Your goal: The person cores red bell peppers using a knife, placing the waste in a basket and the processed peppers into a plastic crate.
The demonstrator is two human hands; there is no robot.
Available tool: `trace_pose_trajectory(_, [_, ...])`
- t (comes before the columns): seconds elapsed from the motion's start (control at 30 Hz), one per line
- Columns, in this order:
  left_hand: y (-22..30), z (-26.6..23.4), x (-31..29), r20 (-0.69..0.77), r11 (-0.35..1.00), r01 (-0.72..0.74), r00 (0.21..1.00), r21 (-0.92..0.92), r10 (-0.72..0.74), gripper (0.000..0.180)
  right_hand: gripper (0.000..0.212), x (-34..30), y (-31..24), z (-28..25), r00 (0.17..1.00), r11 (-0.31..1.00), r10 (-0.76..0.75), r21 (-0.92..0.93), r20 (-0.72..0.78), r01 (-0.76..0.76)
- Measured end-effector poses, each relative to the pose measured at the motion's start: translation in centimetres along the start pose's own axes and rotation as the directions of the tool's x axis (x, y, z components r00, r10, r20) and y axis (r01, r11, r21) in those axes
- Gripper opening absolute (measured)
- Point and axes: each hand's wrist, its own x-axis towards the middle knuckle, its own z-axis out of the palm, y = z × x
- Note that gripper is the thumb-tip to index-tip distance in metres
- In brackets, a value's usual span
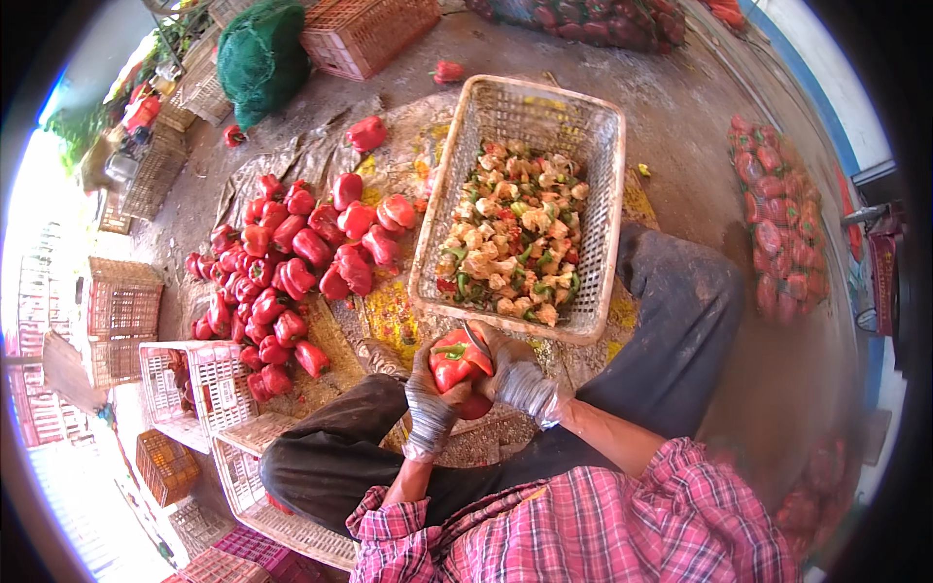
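A red bell pepper (451,364) with a green stem is held between my gloved hands, above my lap. My left hand (429,400) wraps round its left side, fingers closed on it. My right hand (518,375), also in a grey, worn glove, is closed round a small curved knife (476,340), its dark blade at the pepper's top; the handle is hidden in the hand. Just beyond my hands stands a pale plastic crate (424,282) holding cut-out pepper cores and stems. To its left lies a heap of whole red bell peppers (277,262).
Mesh sacks of red peppers (782,223) stand at the right and far back. Plastic crates (124,321) line the left side; a white crate (199,389) sits near my left knee. A green net bundle (260,60) lies at the back left. Dirty sheeting (389,316) covers the floor.
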Motion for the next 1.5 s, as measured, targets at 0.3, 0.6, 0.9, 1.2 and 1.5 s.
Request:
trace_pose_trajectory(0.3, [-1.3, -1.9, 0.9, 0.013, 0.989, 0.057, 0.998, -0.139, -0.056, 0.048, 0.059, 2.5, 4.0, -1.5, 0.969, 0.758, -0.189, 0.652, 0.162, 0.039])
trace_pose_trajectory(0.6, [-1.1, 0.0, 1.5, -0.289, 0.896, -0.254, 0.884, 0.365, 0.368, 0.059, 0.052, 0.7, 0.8, -3.1, 0.927, 0.667, 0.210, 0.647, 0.310, -0.368])
trace_pose_trajectory(0.9, [-4.2, 0.4, 0.3, 0.143, 0.657, -0.456, 0.869, 0.600, 0.473, 0.066, 0.032, 1.2, 1.1, -1.3, 0.816, 0.202, 0.304, 0.804, 0.492, -0.560])
trace_pose_trajectory(1.2, [-2.6, 0.6, -0.5, -0.241, 0.923, -0.196, 0.928, 0.331, 0.283, 0.061, 0.058, 1.8, 6.8, 2.3, 0.968, 0.965, -0.087, 0.260, 0.235, 0.024])
trace_pose_trajectory(1.5, [-3.3, -0.7, 0.5, -0.193, 0.992, -0.010, 0.981, -0.123, -0.014, 0.044, 0.037, 3.0, 4.9, 0.2, 0.915, 0.855, -0.340, 0.478, 0.218, 0.204])
